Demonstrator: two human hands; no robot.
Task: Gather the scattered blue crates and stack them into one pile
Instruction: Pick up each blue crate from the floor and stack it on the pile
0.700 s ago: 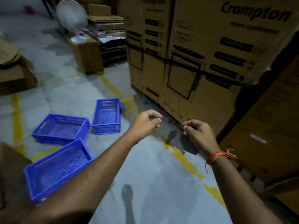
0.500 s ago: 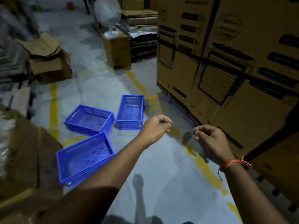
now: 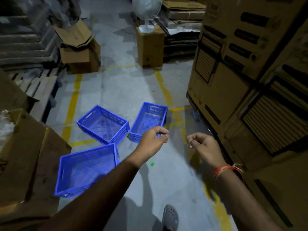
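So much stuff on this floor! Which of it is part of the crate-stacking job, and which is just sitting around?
Part of the job:
near crate
middle crate
far crate
left hand, empty
right hand, empty

Just lying about:
white fan on a carton
torn carton
big printed cartons
wooden pallet

Open floor (image 3: pixel 120 90) at 12 o'clock beyond the three crates (image 3: pixel 103 124); tall cartons (image 3: pixel 250 80) wall off 3 o'clock, a box (image 3: pixel 30 155) crowds 9 o'clock, clear gap between both hands (image 3: pixel 150 142).
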